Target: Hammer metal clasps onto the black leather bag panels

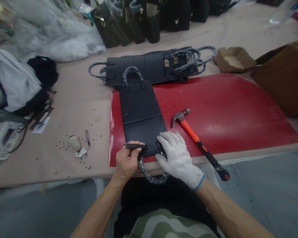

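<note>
A black leather bag panel (144, 114) lies lengthwise before me, with one plastic-wrapped handle (133, 69) at its far end and another wrapped handle (155, 179) looping over the table edge. My left hand (127, 160) is closed, pinching a black strap (136, 145) with a metal end over the panel's near left corner. In a white knit glove, my right hand (175, 153) lies over the near right corner, fingers stretched out and thumb apart. Dark material by the handle's base shows between that thumb and the fingers. A claw hammer (191, 130) with an orange and black grip rests to the right.
Beneath the panel is a red mat (228, 112). More black panels (139, 67) are stacked behind it. On the left lie a small metal punch (87, 138) and a wrapped, pale object (75, 143). Cardboard boxes (283, 79) stand right; black bags (151, 23) line the back.
</note>
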`<act>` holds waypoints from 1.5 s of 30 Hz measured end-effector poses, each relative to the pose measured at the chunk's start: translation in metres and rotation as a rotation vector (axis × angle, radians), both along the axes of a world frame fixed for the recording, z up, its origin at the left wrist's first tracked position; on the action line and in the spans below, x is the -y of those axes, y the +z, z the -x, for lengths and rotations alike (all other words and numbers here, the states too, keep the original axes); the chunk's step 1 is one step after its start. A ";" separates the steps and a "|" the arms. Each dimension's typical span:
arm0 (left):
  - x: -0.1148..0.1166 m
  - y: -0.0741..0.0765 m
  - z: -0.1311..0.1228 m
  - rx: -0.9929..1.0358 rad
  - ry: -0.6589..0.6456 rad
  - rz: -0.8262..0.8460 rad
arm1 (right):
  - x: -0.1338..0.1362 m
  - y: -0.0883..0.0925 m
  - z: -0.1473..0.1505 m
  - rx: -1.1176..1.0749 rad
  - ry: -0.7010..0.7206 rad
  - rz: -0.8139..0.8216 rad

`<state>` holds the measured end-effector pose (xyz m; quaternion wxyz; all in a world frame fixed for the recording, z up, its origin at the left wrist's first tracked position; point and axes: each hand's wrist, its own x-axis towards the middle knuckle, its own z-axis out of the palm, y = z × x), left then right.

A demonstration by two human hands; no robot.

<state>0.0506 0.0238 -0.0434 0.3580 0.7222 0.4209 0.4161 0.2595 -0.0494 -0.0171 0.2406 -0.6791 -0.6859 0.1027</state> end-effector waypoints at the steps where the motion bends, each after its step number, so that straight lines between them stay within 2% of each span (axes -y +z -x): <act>1: -0.001 0.003 -0.002 -0.015 -0.012 -0.019 | 0.000 0.000 0.000 -0.001 0.002 0.000; 7: -0.005 0.016 -0.013 -0.061 -0.076 -0.123 | 0.001 0.000 0.000 0.001 0.002 -0.013; 14: -0.004 0.014 -0.013 -0.089 -0.081 -0.144 | 0.000 0.000 -0.001 0.009 0.001 -0.018; 20: -0.004 0.018 -0.021 -0.137 -0.130 -0.241 | 0.000 0.001 0.000 -0.008 0.008 -0.017; 27: -0.004 0.019 -0.026 -0.156 -0.121 -0.218 | 0.001 0.001 0.000 -0.013 0.012 -0.014; 33: -0.003 0.017 -0.026 -0.180 -0.142 -0.294 | 0.006 0.003 -0.008 -0.142 0.054 -0.090; 36: -0.003 0.016 -0.027 -0.207 -0.151 -0.291 | 0.014 0.008 -0.025 -0.181 -0.052 -0.196; 39: -0.004 0.015 -0.028 -0.218 -0.180 -0.280 | 0.027 0.013 -0.049 0.029 -0.259 -0.200; 42: -0.005 0.014 -0.029 -0.211 -0.212 -0.282 | 0.040 0.017 -0.071 0.347 -0.410 0.017; 45: -0.007 0.012 -0.031 -0.200 -0.220 -0.276 | 0.047 0.019 -0.080 0.572 -0.443 0.255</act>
